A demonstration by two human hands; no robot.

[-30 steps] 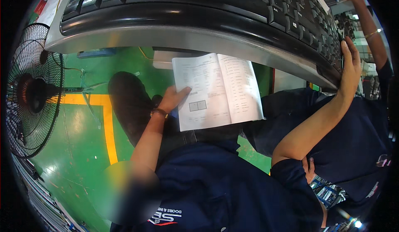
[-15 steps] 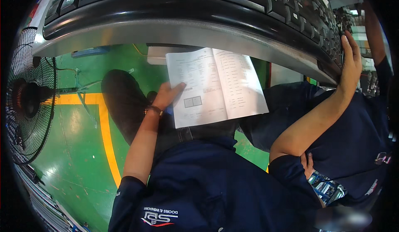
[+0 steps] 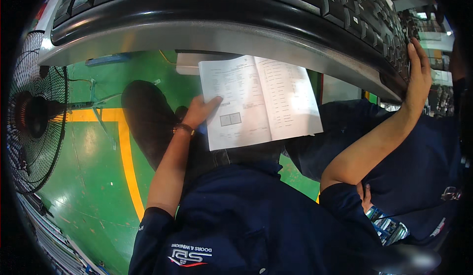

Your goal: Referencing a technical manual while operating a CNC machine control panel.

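My left hand (image 3: 201, 111) grips the left edge of an open printed booklet (image 3: 241, 88), with the thumb on top of the page and the other fingers hidden behind it. White pages with lines of print and a small rectangular drawing lie open above my lap. My right hand (image 3: 420, 65) is raised at the right end of a black keyboard (image 3: 340, 11), its visible fingers stretched along the keys. From this angle I cannot tell whether a fingertip presses a key. Nothing shows in that hand.
The keyboard rests on a grey ledge (image 3: 207, 38) above the booklet. A black fan (image 3: 37, 115) stands at the left over a green floor (image 3: 88, 176) with yellow lines. A co-worker in dark blue (image 3: 399, 161) is close on my right, and long profiles (image 3: 54, 240) lie at lower left.
The booklet and my left hand have shifted very slightly to the right in view. My right hand stays at the keyboard. The co-worker's raised bare forearm at upper right no longer shows clearly.
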